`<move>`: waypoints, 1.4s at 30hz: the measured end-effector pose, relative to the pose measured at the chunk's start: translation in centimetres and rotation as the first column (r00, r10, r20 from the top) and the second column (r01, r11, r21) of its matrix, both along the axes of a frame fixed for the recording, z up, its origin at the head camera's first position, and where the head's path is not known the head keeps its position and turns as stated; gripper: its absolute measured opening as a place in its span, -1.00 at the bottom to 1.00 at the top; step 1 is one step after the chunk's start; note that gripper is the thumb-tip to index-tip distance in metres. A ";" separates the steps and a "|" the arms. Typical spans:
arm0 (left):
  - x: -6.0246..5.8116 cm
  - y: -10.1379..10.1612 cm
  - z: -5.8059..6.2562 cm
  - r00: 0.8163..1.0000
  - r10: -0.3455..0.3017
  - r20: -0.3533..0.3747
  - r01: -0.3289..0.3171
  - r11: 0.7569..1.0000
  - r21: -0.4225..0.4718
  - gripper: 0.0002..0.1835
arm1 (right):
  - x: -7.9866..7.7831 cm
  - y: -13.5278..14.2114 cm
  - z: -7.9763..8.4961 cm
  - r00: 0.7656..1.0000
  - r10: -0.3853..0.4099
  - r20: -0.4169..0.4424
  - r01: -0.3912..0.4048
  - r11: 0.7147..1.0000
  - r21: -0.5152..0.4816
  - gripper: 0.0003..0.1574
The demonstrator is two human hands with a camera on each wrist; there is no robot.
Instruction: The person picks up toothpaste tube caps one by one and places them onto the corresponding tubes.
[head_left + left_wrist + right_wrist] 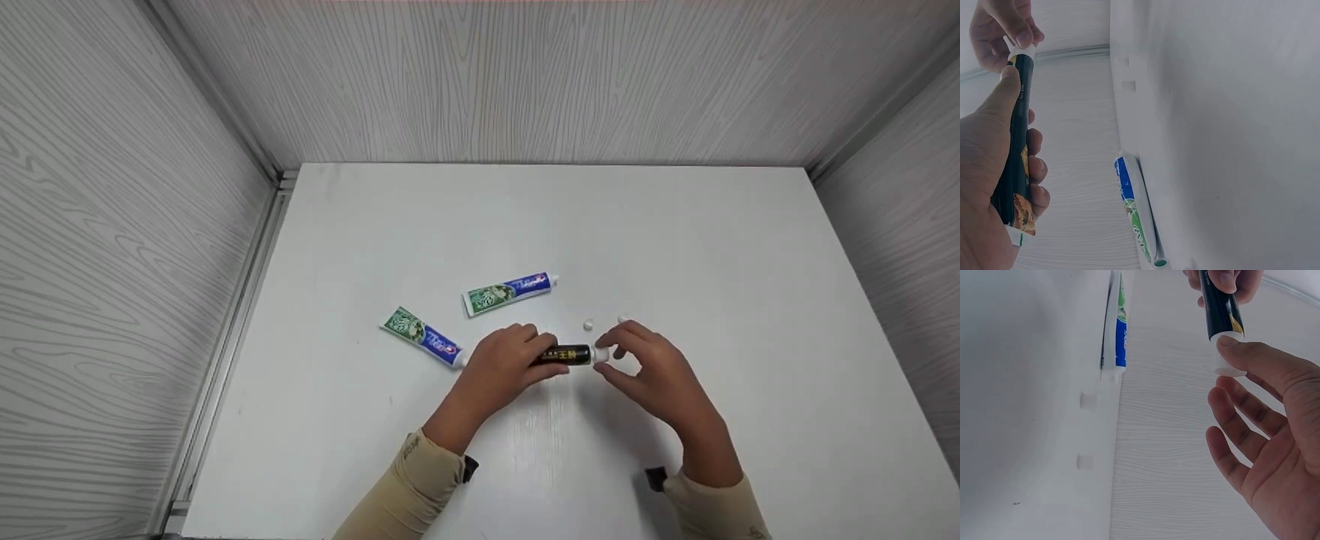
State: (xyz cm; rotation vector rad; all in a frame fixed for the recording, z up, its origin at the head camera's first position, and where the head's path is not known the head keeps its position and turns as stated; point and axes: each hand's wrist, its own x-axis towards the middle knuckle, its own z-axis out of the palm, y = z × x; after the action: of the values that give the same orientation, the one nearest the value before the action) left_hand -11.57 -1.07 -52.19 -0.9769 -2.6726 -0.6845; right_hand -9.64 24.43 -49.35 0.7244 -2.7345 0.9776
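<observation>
My left hand [504,366] grips a black toothpaste tube [574,355] with gold lettering, its fingers wrapped round the body. In the left wrist view the thumb lies along the dark tube [1021,107], and a picture shows near its lower end. The tube's white cap [601,355] points right, where my right hand [658,373] pinches it between thumb and fingers. Seen from the right wrist, the thumb presses the side of the white cap [1228,357], which sits at the tube's end. Its other fingers are loosely bent.
Two blue-and-green toothpaste tubes lie on the white table [360,225]: one tube [511,292] beyond the hands, another tube [424,337] just left of the left hand. Two small white caps, a nearer cap [588,325] and a farther cap [622,319], lie beyond the right hand. Grey wood-grain panels surround the table.
</observation>
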 end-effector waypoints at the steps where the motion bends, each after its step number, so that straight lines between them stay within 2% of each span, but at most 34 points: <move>1: 0.0 0.0 0.0 1.000 -0.002 -0.002 0.002 1.000 -0.001 -0.59 | 0.0 0.0 0.0 1.000 -0.001 0.000 0.001 1.000 0.006 -0.60; 8: 0.1 0.1 -0.2 1.000 -0.001 -0.003 0.001 1.000 -0.011 -0.62 | 0.1 -0.2 -0.1 1.000 -0.008 0.022 0.007 0.999 0.044 -0.57; 13: 0.1 0.1 -0.2 1.000 0.000 0.000 0.000 1.000 -0.019 -0.61 | 0.1 0.0 -0.2 0.995 -0.002 0.097 -0.004 0.998 0.057 -0.62; 19: 0.3 0.2 -0.2 1.000 -0.004 -0.011 0.004 1.000 -0.016 -0.58 | 0.0 0.3 -0.1 0.973 -0.006 0.230 -0.011 0.997 0.074 -0.69; 26: 0.4 0.3 -0.2 1.000 -0.013 -0.015 0.013 1.000 0.001 -0.61 | 0.0 0.5 -0.2 0.943 -0.017 0.332 0.007 0.999 0.032 -0.62; 38: 0.4 0.3 -0.2 1.000 -0.019 -0.012 0.019 1.000 0.021 -0.59 | 0.4 0.9 -0.5 0.953 -0.053 0.299 0.059 0.998 -0.008 -0.56; 42: 0.4 0.2 -0.2 1.000 -0.010 0.006 0.009 1.000 0.014 -0.60 | 0.4 1.3 -0.6 0.971 0.006 0.241 0.013 0.997 -0.076 -0.48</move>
State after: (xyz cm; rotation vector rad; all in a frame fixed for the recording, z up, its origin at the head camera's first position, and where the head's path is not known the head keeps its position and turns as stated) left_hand -11.17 -0.87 -52.35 -0.9861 -2.6667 -0.7088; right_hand -9.20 25.77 -49.93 0.6241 -2.8788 1.2389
